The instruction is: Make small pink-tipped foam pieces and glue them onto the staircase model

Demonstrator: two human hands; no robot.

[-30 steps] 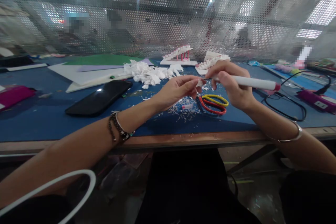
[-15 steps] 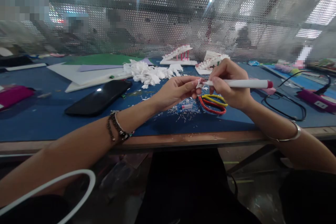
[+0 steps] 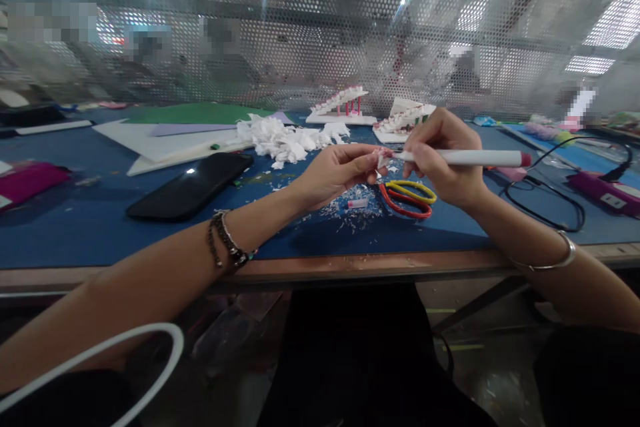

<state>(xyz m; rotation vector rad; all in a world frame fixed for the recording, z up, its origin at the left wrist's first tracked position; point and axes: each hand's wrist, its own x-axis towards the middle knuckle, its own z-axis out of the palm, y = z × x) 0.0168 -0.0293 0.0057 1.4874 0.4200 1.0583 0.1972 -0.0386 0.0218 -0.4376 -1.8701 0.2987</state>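
Note:
My left hand [image 3: 340, 172] pinches a small white and pink foam piece [image 3: 383, 158] above the blue table [image 3: 100, 227]. My right hand [image 3: 443, 157] grips a white pen-shaped tool [image 3: 475, 158] with a red rear end and a cord, its tip touching the foam piece. Below the hands lie red and yellow handled scissors [image 3: 407, 197], white shavings and a small pink and white bit [image 3: 358, 203].
A black phone [image 3: 193, 191] lies left of my hands, with white, purple and green sheets [image 3: 170, 140] and a heap of white scraps [image 3: 285, 137] behind. Two small white stair models [image 3: 343, 107] stand at the back by a perforated screen. A black cord [image 3: 545, 203] and a purple device [image 3: 605, 190] are right.
My right hand and the tool shifted slightly up and right, staying at the foam piece; my left hand turned the piece a little. Nothing else moved.

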